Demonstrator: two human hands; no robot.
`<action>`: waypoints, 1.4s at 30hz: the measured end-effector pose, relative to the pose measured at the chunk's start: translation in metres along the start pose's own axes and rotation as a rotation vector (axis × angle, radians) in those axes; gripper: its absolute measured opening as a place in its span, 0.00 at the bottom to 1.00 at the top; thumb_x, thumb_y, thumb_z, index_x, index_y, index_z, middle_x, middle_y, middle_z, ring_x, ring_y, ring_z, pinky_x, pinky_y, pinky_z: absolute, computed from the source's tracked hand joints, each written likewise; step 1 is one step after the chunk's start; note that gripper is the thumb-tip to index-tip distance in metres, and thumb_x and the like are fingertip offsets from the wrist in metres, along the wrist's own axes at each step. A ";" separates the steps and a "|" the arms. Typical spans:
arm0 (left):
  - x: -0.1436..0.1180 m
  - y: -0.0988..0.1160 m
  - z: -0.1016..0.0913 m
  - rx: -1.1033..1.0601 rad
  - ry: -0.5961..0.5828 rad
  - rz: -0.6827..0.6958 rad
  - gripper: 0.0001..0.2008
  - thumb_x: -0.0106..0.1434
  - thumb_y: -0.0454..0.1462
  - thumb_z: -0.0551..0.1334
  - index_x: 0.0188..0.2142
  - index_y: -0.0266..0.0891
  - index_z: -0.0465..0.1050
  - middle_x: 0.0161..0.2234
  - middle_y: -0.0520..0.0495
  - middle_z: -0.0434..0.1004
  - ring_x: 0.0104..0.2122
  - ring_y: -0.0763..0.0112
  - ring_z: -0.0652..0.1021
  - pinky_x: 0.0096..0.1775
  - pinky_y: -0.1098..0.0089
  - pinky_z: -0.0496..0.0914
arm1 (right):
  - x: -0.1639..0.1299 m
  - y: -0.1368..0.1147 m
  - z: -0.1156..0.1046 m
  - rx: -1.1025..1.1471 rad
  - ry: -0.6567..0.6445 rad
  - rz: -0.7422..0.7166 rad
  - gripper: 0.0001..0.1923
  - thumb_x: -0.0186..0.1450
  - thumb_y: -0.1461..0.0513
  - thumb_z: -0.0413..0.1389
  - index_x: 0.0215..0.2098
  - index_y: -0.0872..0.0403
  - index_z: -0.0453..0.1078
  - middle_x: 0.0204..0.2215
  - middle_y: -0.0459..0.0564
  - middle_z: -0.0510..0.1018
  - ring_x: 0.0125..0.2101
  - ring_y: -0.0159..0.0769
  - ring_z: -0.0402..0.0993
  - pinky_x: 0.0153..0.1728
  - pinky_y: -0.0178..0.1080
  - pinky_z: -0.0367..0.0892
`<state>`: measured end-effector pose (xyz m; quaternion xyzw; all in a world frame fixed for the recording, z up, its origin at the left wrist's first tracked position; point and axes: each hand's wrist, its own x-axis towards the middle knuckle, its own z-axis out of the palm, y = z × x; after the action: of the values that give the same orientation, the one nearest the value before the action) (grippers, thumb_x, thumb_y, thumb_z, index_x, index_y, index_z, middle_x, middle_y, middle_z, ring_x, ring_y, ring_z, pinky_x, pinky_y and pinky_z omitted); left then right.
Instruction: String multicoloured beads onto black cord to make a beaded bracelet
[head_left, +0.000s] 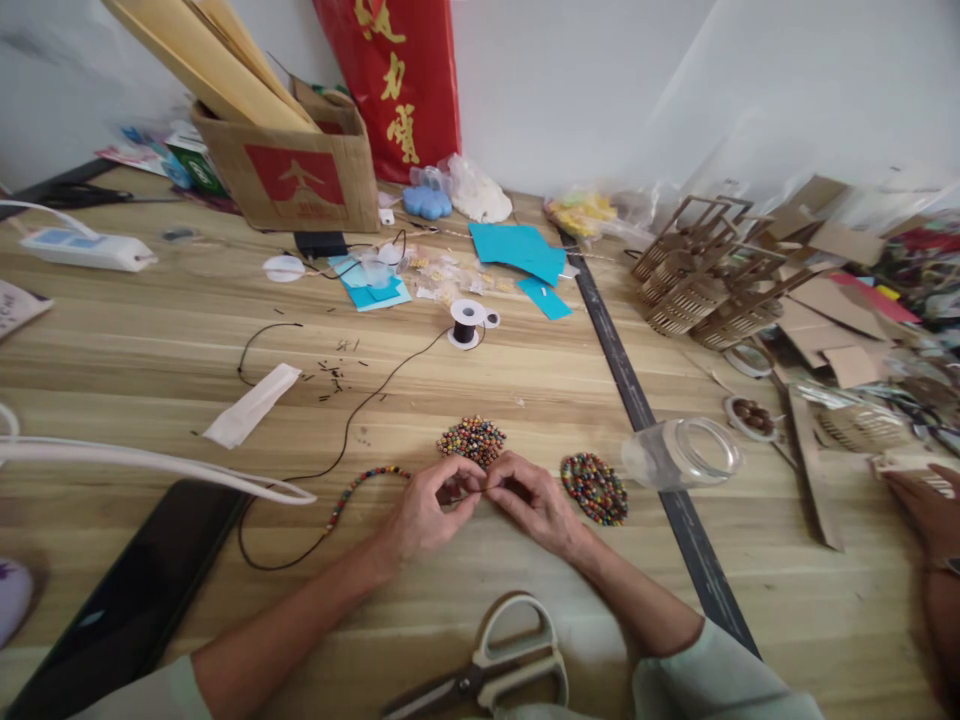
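Note:
My left hand (431, 505) pinches a dark cord (355, 420), its thumb and fingers closed near the front of a bead pile. Fingertip to fingertip with it, my right hand (529, 498) is closed on the cord's end, perhaps with a bead too small to make out. A strand of colourful beads (360, 490) runs along the cord, left of my left hand. The cord loops back to a white spool (465, 325) wound with black. Just beyond my fingers lies the pile of loose round beads (472, 440). Coiled bead strings (595, 488) rest right of my right hand.
Scissors (487, 665) lie at the near edge, below my hands. A glass jar (679, 455) lies on its side at right; a black phone (135, 600) is at left. Small wooden baskets (705, 270) and a cardboard box (292, 170) stand farther back. Another person's hand (926, 505) shows far right.

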<state>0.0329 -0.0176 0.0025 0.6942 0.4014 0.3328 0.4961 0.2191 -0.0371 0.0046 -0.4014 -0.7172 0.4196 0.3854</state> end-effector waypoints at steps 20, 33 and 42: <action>0.001 -0.003 -0.001 0.040 0.041 0.077 0.04 0.56 0.32 0.62 0.26 0.37 0.75 0.26 0.49 0.78 0.27 0.70 0.74 0.34 0.71 0.68 | -0.003 -0.003 0.002 -0.096 0.059 0.042 0.14 0.68 0.53 0.53 0.31 0.54 0.65 0.25 0.46 0.68 0.26 0.31 0.63 0.27 0.33 0.59; 0.001 -0.002 0.000 -0.016 0.014 -0.014 0.04 0.56 0.33 0.62 0.27 0.36 0.76 0.25 0.49 0.78 0.26 0.71 0.75 0.32 0.73 0.69 | -0.004 -0.002 0.006 -0.248 0.018 -0.112 0.08 0.71 0.62 0.46 0.34 0.53 0.64 0.28 0.48 0.68 0.29 0.33 0.64 0.31 0.35 0.61; 0.001 0.001 -0.001 -0.025 0.012 -0.013 0.05 0.57 0.32 0.61 0.27 0.36 0.75 0.25 0.49 0.77 0.27 0.71 0.75 0.32 0.74 0.69 | -0.004 -0.002 0.006 -0.253 -0.001 -0.114 0.07 0.71 0.63 0.46 0.35 0.53 0.63 0.28 0.48 0.68 0.30 0.34 0.65 0.32 0.35 0.61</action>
<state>0.0328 -0.0161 0.0034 0.6833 0.4048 0.3385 0.5046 0.2153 -0.0431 0.0033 -0.4053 -0.7862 0.3031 0.3547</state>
